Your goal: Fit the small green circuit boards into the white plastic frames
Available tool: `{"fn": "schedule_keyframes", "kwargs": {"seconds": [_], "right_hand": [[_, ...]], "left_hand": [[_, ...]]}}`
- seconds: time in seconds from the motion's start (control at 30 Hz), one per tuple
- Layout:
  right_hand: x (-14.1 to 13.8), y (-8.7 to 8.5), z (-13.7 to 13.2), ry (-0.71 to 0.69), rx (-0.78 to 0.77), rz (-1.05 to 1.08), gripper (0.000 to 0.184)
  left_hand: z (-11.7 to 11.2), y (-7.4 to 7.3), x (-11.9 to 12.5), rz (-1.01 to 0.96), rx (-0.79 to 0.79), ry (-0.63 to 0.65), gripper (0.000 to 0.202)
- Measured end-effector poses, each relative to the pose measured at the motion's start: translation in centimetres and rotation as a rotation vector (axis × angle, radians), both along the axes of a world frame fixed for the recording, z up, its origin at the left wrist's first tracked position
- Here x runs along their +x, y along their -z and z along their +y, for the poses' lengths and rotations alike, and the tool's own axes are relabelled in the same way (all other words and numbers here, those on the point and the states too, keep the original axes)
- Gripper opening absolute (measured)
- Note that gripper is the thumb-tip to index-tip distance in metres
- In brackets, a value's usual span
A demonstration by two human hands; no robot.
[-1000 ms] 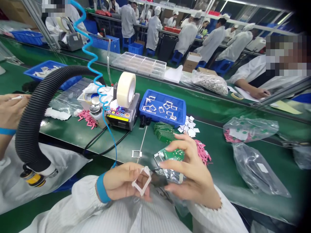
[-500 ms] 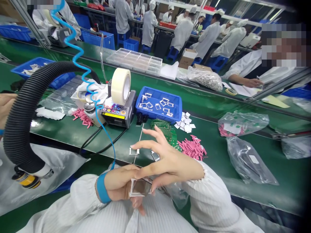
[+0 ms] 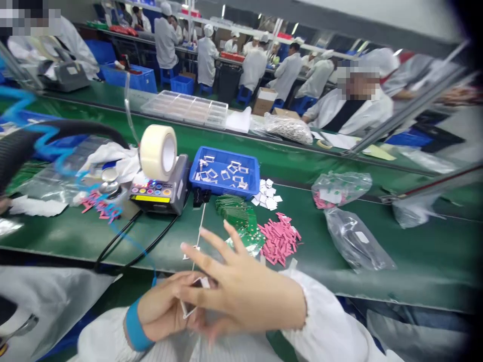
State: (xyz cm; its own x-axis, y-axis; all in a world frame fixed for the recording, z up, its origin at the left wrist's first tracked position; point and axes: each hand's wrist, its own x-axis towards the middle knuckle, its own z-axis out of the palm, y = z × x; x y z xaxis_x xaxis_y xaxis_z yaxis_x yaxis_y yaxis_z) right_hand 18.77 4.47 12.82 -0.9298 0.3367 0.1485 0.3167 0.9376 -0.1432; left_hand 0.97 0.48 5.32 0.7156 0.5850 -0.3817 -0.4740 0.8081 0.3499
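Near the bottom centre, the person's left hand (image 3: 162,306), with a blue wristband (image 3: 135,326) and white striped sleeve, is curled in a grasp around a small white rectangular frame (image 3: 185,309). The frame sits upright in those fingers, near the person's body and partly hidden. The right hand (image 3: 241,286) is open and crosses just above it, with its fingers (image 3: 211,251) spread towards the far left. Beyond the hands, on a green workbench (image 3: 75,236), lie green circuit boards (image 3: 236,213) and a heap of pink pieces (image 3: 279,239). Farther away are a blue tray of white frames (image 3: 224,171) and a tape dispenser (image 3: 158,188). Clear plastic bags (image 3: 356,240) lie to the right.
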Motion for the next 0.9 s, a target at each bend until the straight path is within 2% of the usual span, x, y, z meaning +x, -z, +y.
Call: {"fn": "schedule_keyframes", "kwargs": {"seconds": [0.07,0.1,0.17,0.2,0.23,0.3,0.37,0.43,0.5,0.57,0.67,0.77,0.9], "right_hand": [[1.2,0.7,-0.1,0.097,-0.002,0.031,0.073],[2.3,1.3,0.5,0.206,-0.033,0.05,0.072],[5.1,2.8,2.7,0.563,-0.123,0.076,0.058],[6.8,3.8,4.2,0.831,-0.193,0.082,0.043],[8.5,4.8,5.9,1.015,-0.19,0.09,0.034],[11.5,7.0,9.0,1.243,-0.196,0.081,0.031],[13.5,9.1,11.4,1.38,-0.229,0.068,0.028],[14.4,10.6,12.7,1.448,-0.263,0.077,0.028],[14.8,11.3,13.0,1.474,-0.285,0.123,0.028],[14.9,11.1,12.7,1.48,-0.298,0.201,0.027],[14.2,9.4,11.2,1.457,-0.328,0.372,0.022],[11.2,7.1,8.2,1.358,-0.421,0.569,0.025],[4.0,5.6,2.9,1.117,-0.709,0.785,0.029]], "left_hand": [[-0.1,0.5,-0.2,-0.016,-0.005,-0.046,0.027],[0.0,0.8,-0.4,-0.023,-0.005,-0.057,0.029],[0.2,1.1,-0.6,-0.028,-0.011,-0.065,0.033],[0.3,1.2,-0.6,-0.023,-0.018,-0.062,0.033],[0.4,1.3,-0.6,-0.014,-0.024,-0.055,0.033],[0.5,1.3,-0.3,-0.001,-0.016,-0.044,0.03],[0.7,1.5,0.1,0.025,0.022,-0.029,0.03],[0.9,1.7,0.4,0.049,0.071,-0.023,0.03],[1.1,2.0,0.4,0.051,0.097,-0.042,0.03],[1.4,2.3,0.3,0.037,0.1,-0.077,0.031],[2.0,2.3,0.2,0.038,0.119,-0.139,0.034],[2.5,1.3,0.4,0.063,0.2,-0.205,0.037],[2.8,-0.3,1.4,0.044,0.345,-0.233,0.04]]}}
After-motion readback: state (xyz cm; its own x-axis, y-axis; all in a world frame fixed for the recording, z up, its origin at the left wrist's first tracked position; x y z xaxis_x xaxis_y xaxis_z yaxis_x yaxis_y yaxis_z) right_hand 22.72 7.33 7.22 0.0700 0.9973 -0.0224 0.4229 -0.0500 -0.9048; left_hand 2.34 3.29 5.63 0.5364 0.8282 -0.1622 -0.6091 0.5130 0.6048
